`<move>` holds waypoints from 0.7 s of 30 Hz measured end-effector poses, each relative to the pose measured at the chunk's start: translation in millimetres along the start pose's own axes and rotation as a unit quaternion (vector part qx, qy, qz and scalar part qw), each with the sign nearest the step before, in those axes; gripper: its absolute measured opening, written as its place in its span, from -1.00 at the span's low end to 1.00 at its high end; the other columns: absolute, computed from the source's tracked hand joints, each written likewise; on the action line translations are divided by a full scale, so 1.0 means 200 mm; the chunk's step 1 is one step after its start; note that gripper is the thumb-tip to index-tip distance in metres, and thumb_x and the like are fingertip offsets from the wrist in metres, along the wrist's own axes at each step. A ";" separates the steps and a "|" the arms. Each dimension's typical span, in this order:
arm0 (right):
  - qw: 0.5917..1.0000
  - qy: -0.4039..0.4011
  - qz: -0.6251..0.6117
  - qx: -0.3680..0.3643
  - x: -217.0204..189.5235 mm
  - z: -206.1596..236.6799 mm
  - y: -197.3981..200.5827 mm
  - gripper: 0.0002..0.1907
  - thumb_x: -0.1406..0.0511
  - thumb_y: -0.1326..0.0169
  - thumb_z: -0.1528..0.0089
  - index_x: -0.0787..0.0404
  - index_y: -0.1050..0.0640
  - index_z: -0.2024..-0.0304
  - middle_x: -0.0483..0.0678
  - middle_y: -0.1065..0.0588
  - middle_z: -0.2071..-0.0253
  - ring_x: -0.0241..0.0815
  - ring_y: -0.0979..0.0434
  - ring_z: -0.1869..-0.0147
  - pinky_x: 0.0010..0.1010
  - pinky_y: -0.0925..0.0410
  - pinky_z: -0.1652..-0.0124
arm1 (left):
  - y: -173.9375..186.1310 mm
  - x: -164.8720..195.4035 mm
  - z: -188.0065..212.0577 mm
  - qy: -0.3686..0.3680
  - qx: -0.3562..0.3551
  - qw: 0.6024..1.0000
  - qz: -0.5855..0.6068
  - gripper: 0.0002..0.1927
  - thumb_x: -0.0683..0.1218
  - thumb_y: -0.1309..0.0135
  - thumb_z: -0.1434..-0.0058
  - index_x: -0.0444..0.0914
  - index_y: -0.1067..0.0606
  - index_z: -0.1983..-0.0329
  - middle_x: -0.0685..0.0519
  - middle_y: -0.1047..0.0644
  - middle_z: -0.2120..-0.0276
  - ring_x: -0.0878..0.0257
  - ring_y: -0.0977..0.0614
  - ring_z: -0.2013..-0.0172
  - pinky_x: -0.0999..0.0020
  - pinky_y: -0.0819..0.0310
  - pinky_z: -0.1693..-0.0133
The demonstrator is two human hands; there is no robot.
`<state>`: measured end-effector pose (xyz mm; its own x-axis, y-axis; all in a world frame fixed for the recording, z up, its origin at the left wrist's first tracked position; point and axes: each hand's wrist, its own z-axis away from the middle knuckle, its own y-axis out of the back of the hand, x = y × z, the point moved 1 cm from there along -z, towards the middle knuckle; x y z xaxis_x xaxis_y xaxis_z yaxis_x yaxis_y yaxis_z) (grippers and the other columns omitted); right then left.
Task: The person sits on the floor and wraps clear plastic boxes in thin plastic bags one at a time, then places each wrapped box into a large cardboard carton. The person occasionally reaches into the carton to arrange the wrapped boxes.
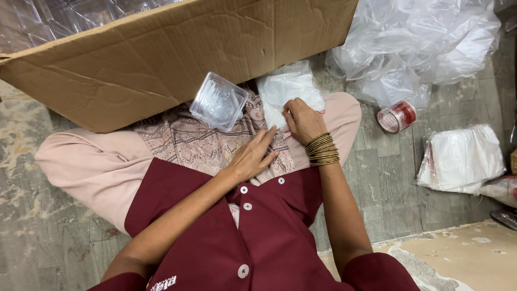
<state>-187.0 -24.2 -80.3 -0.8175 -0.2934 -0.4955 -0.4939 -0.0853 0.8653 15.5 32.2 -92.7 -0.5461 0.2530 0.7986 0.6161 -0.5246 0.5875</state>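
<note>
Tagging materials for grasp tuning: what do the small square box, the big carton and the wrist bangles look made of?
Small square box: clear glossy plastic, see-through with glints. Big carton: matte brown corrugated cardboard, creased. Bangles: gold-coloured, shiny, probably metal, though the look leaves it open.

We've only got one view here, a camera on the person's head pointing almost straight down at their own lap as they sit on the floor (64, 231). It's pretty close in, so we see forearms, knees and the edge of a cardboard box (161, 59) up top. No second view to overlap with.
</note>
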 end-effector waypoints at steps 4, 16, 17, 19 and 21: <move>0.997 -0.025 0.064 -0.046 0.00 -0.02 -0.05 -0.68 0.14 -0.21 -0.18 0.13 -0.57 0.09 0.03 -0.48 0.21 0.10 -0.57 0.28 -0.11 -0.41 0.31 | 0.00 0.00 0.00 -0.003 -0.003 1.000 -0.002 -0.26 0.02 -0.04 -0.31 -0.38 -0.12 -0.45 -0.20 -0.35 -0.06 -0.08 -0.60 0.21 0.09 -0.57 0.14; 0.995 -0.056 0.044 -0.065 0.04 -0.06 -0.10 -0.76 0.11 -0.23 -0.18 0.07 -0.65 0.21 -0.05 -0.50 0.26 0.00 -0.59 0.24 -0.15 -0.43 0.26 | -0.04 -0.06 0.00 0.000 0.015 1.000 0.008 -0.25 0.05 -0.05 -0.31 -0.34 -0.13 -0.47 -0.30 -0.25 -0.29 -0.17 -0.58 -0.01 0.07 -0.55 -0.01; 0.995 -0.059 0.026 -0.075 0.04 -0.06 -0.10 -0.72 0.09 -0.25 -0.13 0.08 -0.65 0.22 -0.05 -0.50 0.29 -0.01 -0.59 0.25 -0.15 -0.43 0.27 | -0.05 -0.08 0.00 0.011 0.009 1.000 0.010 -0.23 0.06 -0.04 -0.31 -0.34 -0.11 -0.49 -0.33 -0.21 -0.33 -0.18 -0.57 -0.03 0.07 -0.55 -0.03; 0.997 -0.031 0.044 -0.055 0.02 -0.08 -0.10 -0.71 0.08 -0.26 -0.10 0.09 -0.65 0.25 -0.04 -0.51 0.27 0.02 -0.59 0.26 -0.13 -0.42 0.29 | -0.08 -0.13 -0.03 0.045 -0.011 0.998 0.033 -0.14 0.11 -0.06 -0.26 -0.36 -0.03 -0.49 -0.31 -0.15 -0.39 -0.16 -0.53 -0.11 0.07 -0.55 -0.02; 0.996 -0.023 0.062 -0.054 0.01 -0.09 -0.11 -0.74 0.08 -0.24 -0.14 0.09 -0.65 0.26 -0.04 -0.51 0.24 0.03 -0.58 0.26 -0.13 -0.42 0.28 | -0.11 -0.17 -0.05 0.059 -0.013 0.998 0.035 -0.09 0.16 -0.09 -0.24 -0.35 -0.03 -0.50 -0.29 -0.12 -0.43 -0.17 -0.48 -0.19 0.04 -0.48 -0.09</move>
<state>-172.9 -39.9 -100.2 -0.8842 -0.2653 -0.3845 -0.3549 -0.1538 0.9222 14.9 27.4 -134.7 -0.5657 0.1183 0.8161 0.6413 -0.5591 0.5256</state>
